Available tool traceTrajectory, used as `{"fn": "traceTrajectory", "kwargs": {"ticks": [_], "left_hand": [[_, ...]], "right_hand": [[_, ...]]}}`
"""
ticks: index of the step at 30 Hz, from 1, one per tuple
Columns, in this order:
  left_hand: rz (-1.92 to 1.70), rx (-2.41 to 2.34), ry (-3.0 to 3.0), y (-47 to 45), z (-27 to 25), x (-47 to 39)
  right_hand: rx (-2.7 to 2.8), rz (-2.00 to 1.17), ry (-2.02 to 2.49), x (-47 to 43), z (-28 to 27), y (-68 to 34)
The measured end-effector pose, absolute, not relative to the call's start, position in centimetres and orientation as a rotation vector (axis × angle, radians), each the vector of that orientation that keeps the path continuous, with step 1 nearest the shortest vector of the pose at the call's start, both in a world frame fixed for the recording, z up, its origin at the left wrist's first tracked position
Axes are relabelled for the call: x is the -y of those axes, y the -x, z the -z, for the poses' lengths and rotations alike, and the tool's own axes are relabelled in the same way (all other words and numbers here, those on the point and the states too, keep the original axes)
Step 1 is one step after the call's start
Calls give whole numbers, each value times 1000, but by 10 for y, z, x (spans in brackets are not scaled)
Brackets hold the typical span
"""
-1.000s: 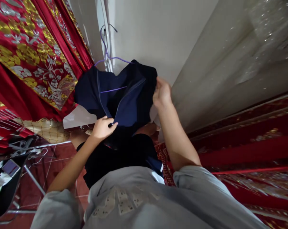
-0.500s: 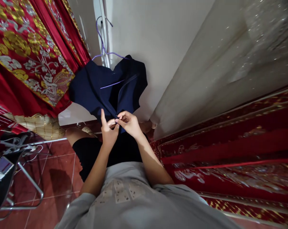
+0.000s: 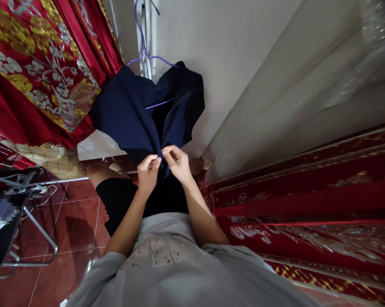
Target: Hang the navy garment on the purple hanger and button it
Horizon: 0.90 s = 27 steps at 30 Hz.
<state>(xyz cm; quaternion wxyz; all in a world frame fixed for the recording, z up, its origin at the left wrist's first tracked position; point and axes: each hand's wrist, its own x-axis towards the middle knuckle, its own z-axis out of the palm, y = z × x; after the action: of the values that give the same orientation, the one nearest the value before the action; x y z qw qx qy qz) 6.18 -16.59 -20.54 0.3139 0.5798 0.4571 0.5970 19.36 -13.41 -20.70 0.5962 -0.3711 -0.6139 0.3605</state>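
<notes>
In front of the pale wall (image 3: 224, 47), at mid-view: dark blue top (image 3: 130, 117) on a purple hanger (image 3: 144, 52), neck open, lower bar of the hanger showing within the opening. Left hand (image 3: 147, 174): narrow, thumb and fingertips closed on the front edge, at the lower end of the opening. Right hand (image 3: 179, 166): likewise pinched on the opposite edge, just beside the left hand. Detail between the fingertips too small to identify.

Markings: card-like print on the grey shirt (image 3: 160, 283), characters too small to read.

Surroundings, left: red curtain (image 3: 48, 72) with gold and silver embroidery, overlapping in view with one shoulder of the top. Lower left: black chair (image 3: 1, 253) on a metal frame, with blurred articles on the seat; red tiled floor (image 3: 80, 209) beneath. Right: pale sheer cloth (image 3: 262, 98), then red cloth (image 3: 307, 187) with glittering trim. Below: black shorts (image 3: 116, 198), partly behind the forearms.
</notes>
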Motion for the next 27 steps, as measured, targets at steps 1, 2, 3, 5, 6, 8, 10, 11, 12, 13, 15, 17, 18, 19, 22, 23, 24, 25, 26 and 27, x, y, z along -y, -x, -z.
{"fn": "traceTrajectory", "kwargs": {"ticks": [1,2,3,5,6,8,10,11,12,13,15,17,18,19,22,23,24,25,26,27], "left_hand": [[-1565,-1224,-1541,-61,204,166],[-1559,-1240,-1559,-60,202,167],[-1556,-1248,-1582,-60,201,167],[-1556,-1244,-1636,-59,199,167],[-1553,-1238,-1663,-59,198,167],[-1549,-1235,-1705,-59,197,168],[-1548,-1246,-1726,-59,198,168],[-1545,-1254,-1732,-59,198,167],[-1541,-1262,-1736,-58,198,167],[-1533,-1268,-1740,-58,197,166],[-1516,-1269,-1756,-56,196,165],[-1511,-1267,-1773,-54,195,165],[-1511,-1263,-1788,-53,194,165],[-1512,-1256,-1810,-52,193,166],[-1488,-1225,-1926,-47,192,169],[-1471,-1208,-1973,-45,192,168],[-1452,-1188,-2021,-42,192,166],[-1439,-1167,-2062,-38,192,163],[-1432,-1144,-2101,-33,193,159],[-1423,-1122,-2141,-28,193,154]], "right_hand": [[1461,-832,858,134,206,-194],[1491,-824,856,135,206,-193],[1515,-813,856,135,206,-193],[1539,-780,864,135,206,-191],[1541,-769,868,135,207,-191],[1532,-759,874,135,208,-189],[1510,-751,879,135,209,-187],[1496,-739,881,136,210,-186],[1482,-721,881,136,211,-185],[1471,-701,879,136,211,-184],[1459,-650,874,132,212,-183],[1478,-567,862,119,209,-183],[1500,-507,848,109,204,-185],[1526,-436,825,96,196,-186],[1607,-204,734,47,150,-194],[1634,-139,716,31,128,-196],[1648,-74,713,17,105,-198],[1655,-6,720,6,81,-199],[1660,63,712,-2,58,-199],[1648,139,660,-6,38,-198]]}}
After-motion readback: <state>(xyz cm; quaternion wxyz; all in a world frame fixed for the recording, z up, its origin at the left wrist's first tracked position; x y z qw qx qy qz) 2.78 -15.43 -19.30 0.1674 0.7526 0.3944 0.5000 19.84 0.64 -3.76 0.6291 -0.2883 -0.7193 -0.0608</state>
